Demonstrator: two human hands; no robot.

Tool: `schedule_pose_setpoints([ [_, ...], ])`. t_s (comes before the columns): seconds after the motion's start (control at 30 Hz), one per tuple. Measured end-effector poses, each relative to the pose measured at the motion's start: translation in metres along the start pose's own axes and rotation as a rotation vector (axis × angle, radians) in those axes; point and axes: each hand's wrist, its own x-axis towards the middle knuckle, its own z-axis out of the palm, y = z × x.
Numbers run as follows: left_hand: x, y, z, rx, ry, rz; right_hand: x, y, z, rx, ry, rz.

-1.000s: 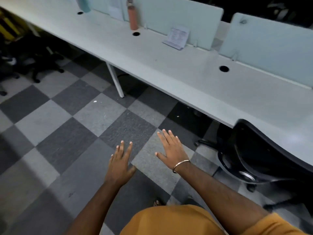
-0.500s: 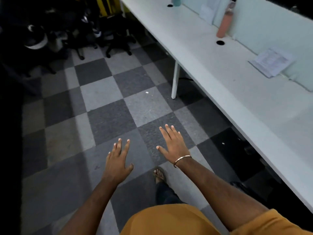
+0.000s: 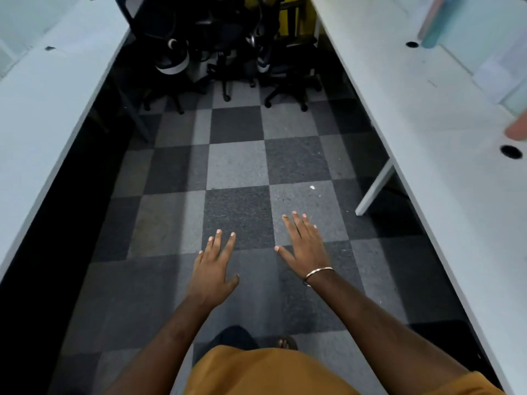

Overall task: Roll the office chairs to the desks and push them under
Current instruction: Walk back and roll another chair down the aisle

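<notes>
Several black office chairs point(image 3: 225, 49) stand bunched together at the far end of the aisle, their wheeled bases on the checkered floor. A long white desk point(image 3: 422, 132) runs down the right side and another white desk point(image 3: 48, 104) down the left. My left hand point(image 3: 212, 267) and my right hand point(image 3: 305, 246) are stretched out in front of me over the floor, fingers straight and spread, holding nothing. Both hands are far short of the chairs. A bangle sits on my right wrist.
The aisle floor is grey and dark checkered carpet tile point(image 3: 236, 166). A white desk leg point(image 3: 375, 189) stands at the right desk's edge. On the right desk are cable holes point(image 3: 511, 151), papers and a blurred orange bottle point(image 3: 517, 129). Yellow furniture point(image 3: 288, 18) shows behind the chairs.
My view has swung left, away from the right desk and the chair tucked under it, to face down the aisle toward the chairs. Both hands stay open and outstretched.
</notes>
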Motion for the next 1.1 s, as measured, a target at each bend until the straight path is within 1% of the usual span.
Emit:
schedule_pose_setpoints([
  [0.13,0.057,-0.023,-0.013,-0.041,0.012,-0.060,0.078,0.002,0.006,-0.006,-0.044,-0.030],
  [0.17,0.063,-0.026,-0.014,-0.038,0.011,-0.063,0.085,0.003,0.007,-0.009,-0.040,-0.040],
  [0.3,0.137,-0.061,-0.026,-0.058,0.009,-0.073,0.169,0.005,0.012,-0.025,-0.065,-0.050],
  [0.4,0.192,-0.091,-0.041,-0.072,-0.017,-0.090,0.228,0.004,0.013,-0.035,-0.093,-0.007],
  [0.63,0.344,-0.147,-0.108,-0.061,-0.046,-0.039,0.378,-0.005,-0.001,0.007,-0.096,0.097],
  [0.83,0.466,-0.159,-0.153,-0.048,-0.037,0.020,0.488,0.011,-0.017,0.089,-0.015,0.169],
  [0.93,0.542,-0.156,-0.165,-0.064,-0.040,0.024,0.557,0.038,-0.027,0.145,0.006,0.222],
  [1.0,0.591,-0.150,-0.173,-0.063,-0.037,0.034,0.604,0.058,-0.035,0.173,-0.003,0.232],
  [1.1,0.663,-0.137,-0.181,-0.054,-0.055,0.018,0.679,0.089,-0.049,0.239,-0.064,0.265],
])
